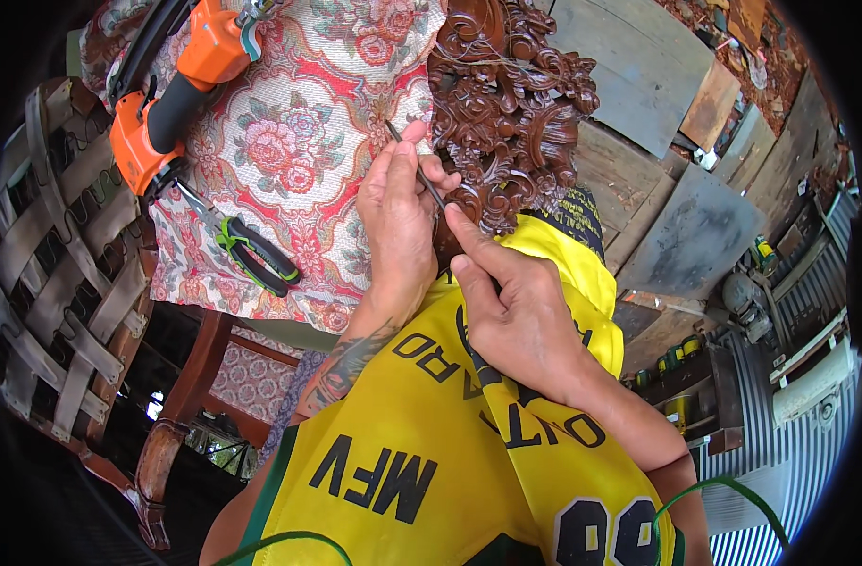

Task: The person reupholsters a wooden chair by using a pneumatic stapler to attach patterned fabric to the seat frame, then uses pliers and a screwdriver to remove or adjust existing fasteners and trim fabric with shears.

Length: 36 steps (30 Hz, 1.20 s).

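Note:
A thin dark pointed metal rod (431, 191) is pinched between the thumb and fingers of my left hand (398, 212), its tip slanting up and left. My right hand (520, 316) has its index finger stretched toward the rod's lower end; the thumb stands apart and the other fingers curl under. Whether that fingertip touches the rod I cannot tell. Both hands are over the border between a red and cream floral fabric (289, 104) and a dark brown carved wood piece (516, 104). Pliers (256, 257) with green and black handles lie on the fabric, left of my left hand.
An orange and black power tool (171, 118) rests on the fabric at upper left. Farther left stands a wooden seat frame (72, 255) with woven straps. A wooden chair (171, 424) is below it. Boards and grey sheets (695, 226) cover the ground at right.

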### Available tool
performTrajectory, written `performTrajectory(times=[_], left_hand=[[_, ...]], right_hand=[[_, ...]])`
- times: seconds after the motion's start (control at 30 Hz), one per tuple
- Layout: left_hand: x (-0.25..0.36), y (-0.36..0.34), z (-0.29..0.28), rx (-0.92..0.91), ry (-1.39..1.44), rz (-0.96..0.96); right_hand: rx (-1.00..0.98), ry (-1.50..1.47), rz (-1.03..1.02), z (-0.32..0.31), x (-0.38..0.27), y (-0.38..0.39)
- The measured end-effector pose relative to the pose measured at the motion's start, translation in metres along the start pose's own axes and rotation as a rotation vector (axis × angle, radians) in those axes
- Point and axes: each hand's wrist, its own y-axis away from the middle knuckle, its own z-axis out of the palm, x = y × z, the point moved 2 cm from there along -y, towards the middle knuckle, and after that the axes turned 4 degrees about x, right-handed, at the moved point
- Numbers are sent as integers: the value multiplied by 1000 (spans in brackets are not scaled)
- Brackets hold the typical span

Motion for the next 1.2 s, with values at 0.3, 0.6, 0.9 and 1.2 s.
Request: performTrajectory(times=[0.3, 0.6, 0.9, 1.2], left_hand=[[2, -3, -1, -10, 26, -34], [8, -1, 0, 7, -38, -80], [7, -4, 1, 13, -120, -101], [9, 1, 4, 62, -149, -102]], right_hand=[[41, 20, -43, 6, -4, -4], [-37, -39, 109, 2, 2, -16], [-321, -393, 425, -57, 20, -56], [-513, -372, 458, -77, 47, -85]])
